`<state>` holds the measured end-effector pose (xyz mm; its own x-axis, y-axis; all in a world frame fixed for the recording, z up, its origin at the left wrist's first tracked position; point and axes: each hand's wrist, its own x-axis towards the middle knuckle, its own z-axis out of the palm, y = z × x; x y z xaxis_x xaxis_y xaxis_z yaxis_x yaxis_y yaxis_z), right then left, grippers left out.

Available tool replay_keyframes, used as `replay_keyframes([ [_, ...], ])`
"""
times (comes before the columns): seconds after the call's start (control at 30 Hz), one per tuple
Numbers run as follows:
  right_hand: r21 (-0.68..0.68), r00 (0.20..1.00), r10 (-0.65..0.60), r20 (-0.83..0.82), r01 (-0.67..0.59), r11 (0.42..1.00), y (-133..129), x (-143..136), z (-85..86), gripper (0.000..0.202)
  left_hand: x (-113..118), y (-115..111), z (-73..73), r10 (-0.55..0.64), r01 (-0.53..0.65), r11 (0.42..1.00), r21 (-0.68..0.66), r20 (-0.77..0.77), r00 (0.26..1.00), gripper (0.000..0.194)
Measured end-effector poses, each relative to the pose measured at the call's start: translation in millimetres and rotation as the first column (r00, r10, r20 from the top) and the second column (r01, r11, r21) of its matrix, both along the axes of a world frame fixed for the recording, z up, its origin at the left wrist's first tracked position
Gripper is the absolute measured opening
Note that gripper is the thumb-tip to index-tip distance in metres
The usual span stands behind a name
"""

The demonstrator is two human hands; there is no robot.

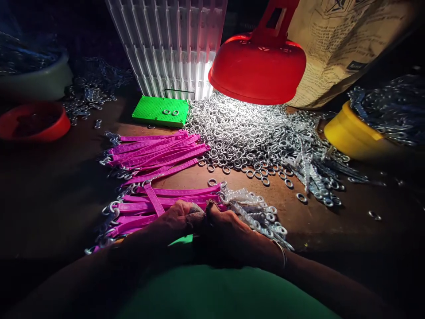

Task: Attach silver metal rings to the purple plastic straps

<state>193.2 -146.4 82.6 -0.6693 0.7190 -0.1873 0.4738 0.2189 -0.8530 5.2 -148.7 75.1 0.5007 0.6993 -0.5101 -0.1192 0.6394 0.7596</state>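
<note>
My left hand (181,217) and my right hand (224,226) meet at the near edge of the table, fingers closed and thumbs almost touching. What they pinch is hidden in shadow between the fingers. Greyish wrapping covers a digit of the left hand. Just beyond the hands lie pink straps (175,191) with metal rings at their left ends. Whitish translucent straps (252,208) with rings fan out to the right of my right hand. Farther back rests another bundle of pink straps (159,153).
A red lamp (259,66) hangs over a heap of metal rings (245,128). Left of it are a green perforated block (161,111) and a ribbed translucent panel (172,44). A yellow container (352,133) stands right, a red bowl (63,122) left, a paper sack (335,57) behind.
</note>
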Motion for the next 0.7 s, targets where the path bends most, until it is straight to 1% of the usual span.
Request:
replay_keyframes([
  [0.03, 0.064, 0.998, 0.038, 0.040, -0.040, 0.997, 1.8, 2.1, 1.4, 0.012, -6.0, 4.6, 7.8, -0.032, 0.034, 0.998, 0.045, -0.047, 0.998, 0.041],
  [0.07, 0.145, 0.994, 0.056, 0.092, -0.069, 0.987, 3.6, 4.4, 2.8, 0.014, -13.4, 10.3, 15.7, -0.062, 0.075, 0.992, 0.099, -0.126, 0.990, 0.037],
  [0.13, 0.302, 0.983, 0.041, 0.179, -0.094, 0.949, 7.7, 8.9, 5.8, 0.021, -30.9, 23.4, 29.5, -0.078, 0.153, 0.965, 0.211, -0.325, 0.943, 0.031],
  [0.2, 0.405, 0.980, -0.016, 0.198, -0.067, 0.912, 12.9, 12.5, 7.6, 0.027, -47.8, 35.9, 37.2, -0.021, 0.192, 0.937, 0.291, -0.503, 0.864, 0.029],
  [0.27, 0.497, 0.970, -0.101, 0.220, -0.022, 0.868, 18.7, 14.0, 6.7, 0.032, -59.8, 44.2, 36.0, 0.048, 0.202, 0.922, 0.331, -0.614, 0.788, 0.030],
  [0.33, 0.613, 0.942, -0.207, 0.263, 0.002, 0.790, 23.8, 13.1, 2.4, 0.029, -66.0, 46.2, 25.7, 0.076, 0.247, 0.905, 0.346, -0.704, 0.706, 0.032],
  [0.4, 0.699, 0.918, -0.289, 0.272, 0.018, 0.715, 28.5, 11.0, -4.4, 0.021, -68.2, 42.3, 8.6, 0.079, 0.374, 0.859, 0.350, -0.812, 0.579, 0.032],
  [0.43, 0.716, 0.915, -0.311, 0.259, 0.034, 0.697, 31.2, 10.3, -8.4, 0.019, -68.8, 38.8, -1.7, 0.092, 0.444, 0.824, 0.352, -0.856, 0.508, 0.031],
  [0.47, 0.712, 0.920, -0.313, 0.235, 0.056, 0.700, 34.6, 10.4, -12.7, 0.017, -69.4, 34.9, -12.6, 0.123, 0.504, 0.779, 0.373, -0.879, 0.460, 0.032],
  [0.5, 0.678, 0.934, -0.286, 0.214, 0.068, 0.732, 38.7, 11.6, -17.1, 0.017, -70.2, 31.2, -23.7, 0.195, 0.514, 0.743, 0.429, -0.873, 0.446, 0.033],
  [0.53, 0.619, 0.954, -0.231, 0.193, 0.064, 0.783, 43.4, 13.9, -21.2, 0.018, -71.2, 28.0, -34.7, 0.239, 0.497, 0.731, 0.468, -0.857, 0.456, 0.033],
  [0.57, 0.550, 0.972, -0.160, 0.169, 0.041, 0.834, 48.2, 17.1, -24.7, 0.018, -72.4, 25.5, -44.9, 0.259, 0.481, 0.724, 0.494, -0.841, 0.475, 0.034],
  [0.6, 0.491, 0.986, -0.083, 0.143, 0.002, 0.871, 52.4, 20.8, -27.3, 0.018, -73.6, 23.6, -53.6, 0.289, 0.485, 0.703, 0.520, -0.832, 0.474, 0.034],
  [0.63, 0.450, 0.992, -0.027, 0.119, -0.030, 0.893, 55.4, 24.3, -28.7, 0.019, -74.7, 22.2, -60.3, 0.321, 0.490, 0.680, 0.545, -0.822, 0.470, 0.033],
  [0.7, 0.429, 0.996, 0.020, 0.090, -0.057, 0.901, 56.4, 29.3, -28.4, 0.022, -76.4, 19.4, -67.1, 0.360, 0.500, 0.637, 0.587, -0.800, 0.480, 0.033],
])
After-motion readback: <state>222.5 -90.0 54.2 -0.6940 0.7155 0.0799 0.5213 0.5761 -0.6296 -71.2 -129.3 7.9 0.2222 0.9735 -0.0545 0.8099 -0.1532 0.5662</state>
